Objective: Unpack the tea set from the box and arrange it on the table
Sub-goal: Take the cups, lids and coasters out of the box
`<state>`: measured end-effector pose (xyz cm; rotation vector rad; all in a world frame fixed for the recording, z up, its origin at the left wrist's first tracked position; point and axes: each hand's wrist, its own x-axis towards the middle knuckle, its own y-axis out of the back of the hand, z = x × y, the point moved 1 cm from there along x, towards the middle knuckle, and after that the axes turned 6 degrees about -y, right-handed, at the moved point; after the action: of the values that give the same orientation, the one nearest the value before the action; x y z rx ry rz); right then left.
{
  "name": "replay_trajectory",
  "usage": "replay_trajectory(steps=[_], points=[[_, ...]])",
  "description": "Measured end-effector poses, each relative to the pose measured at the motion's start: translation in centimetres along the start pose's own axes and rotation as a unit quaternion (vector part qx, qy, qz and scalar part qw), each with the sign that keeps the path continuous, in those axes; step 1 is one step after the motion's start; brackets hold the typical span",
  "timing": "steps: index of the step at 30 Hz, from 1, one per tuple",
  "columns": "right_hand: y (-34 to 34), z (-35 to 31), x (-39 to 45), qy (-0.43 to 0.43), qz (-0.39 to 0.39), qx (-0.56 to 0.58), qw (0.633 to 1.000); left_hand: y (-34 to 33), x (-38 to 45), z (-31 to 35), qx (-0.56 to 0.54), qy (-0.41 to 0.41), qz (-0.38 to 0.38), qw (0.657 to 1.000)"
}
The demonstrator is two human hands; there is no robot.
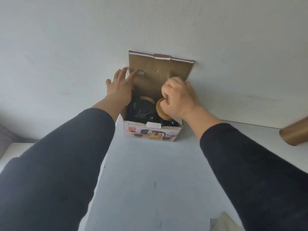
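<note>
An open cardboard box (152,132) with a printed tea-set picture stands at the far side of the white table (150,180), against the wall. Its brown lid flap (160,70) stands upright. My left hand (120,85), fingers spread, presses against the flap's left edge. My right hand (179,97) is closed over the knob of a round bamboo lid (162,109) at the box's right side, on a dark vessel mostly hidden inside. A black teapot (140,110) with a second bamboo rim behind it fills the left half of the box.
A brown cylindrical object (294,133) lies at the right edge of the table. A pale cloth or paper (223,222) shows at the bottom right. A grey and white piece of furniture (10,144) sits to the left, beyond the table edge.
</note>
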<state>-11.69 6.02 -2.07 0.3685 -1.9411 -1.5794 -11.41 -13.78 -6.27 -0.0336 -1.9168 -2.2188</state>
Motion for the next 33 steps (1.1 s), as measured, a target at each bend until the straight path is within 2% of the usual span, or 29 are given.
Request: replay_trajectory(steps=[3,8,12,17,22,24,26,29,33], points=[[1.5,2.2,-0.7,-0.027,0.018,-0.059,0.998,-0.5,-0.6,0.0,0.068,0.002,0.040,0.997],[2.5,4.7,-2.4,-0.074,0.019,-0.129,0.989,-1.5,-0.8,1.5,0.131,-0.016,0.004,0.991],[3.4,5.5,-2.7,-0.119,-0.039,-0.153,0.980,-2.3,-0.2,2.2,0.110,-0.062,0.022,0.992],[4.0,6.5,-2.7,-0.128,-0.095,-0.159,0.974,-3.5,0.0,2.8,0.078,-0.102,0.016,0.992],[4.3,7.8,-3.4,-0.185,-0.207,-0.195,0.941,-4.4,0.0,2.7,0.062,-0.100,0.011,0.993],[3.5,7.5,-3.8,-0.202,-0.253,-0.166,0.931,-4.4,0.0,2.7,0.055,-0.097,0.008,0.994],[2.2,6.5,-3.9,-0.215,-0.272,-0.082,0.934,-4.4,0.4,2.9,0.041,-0.093,-0.001,0.995],[-0.1,4.7,-3.2,-0.191,-0.236,0.017,0.953,-3.8,1.4,3.1,0.015,-0.098,-0.006,0.995],[-2.5,3.6,-1.3,-0.163,-0.219,0.080,0.959,-2.7,3.0,3.6,0.010,-0.104,-0.031,0.994]])
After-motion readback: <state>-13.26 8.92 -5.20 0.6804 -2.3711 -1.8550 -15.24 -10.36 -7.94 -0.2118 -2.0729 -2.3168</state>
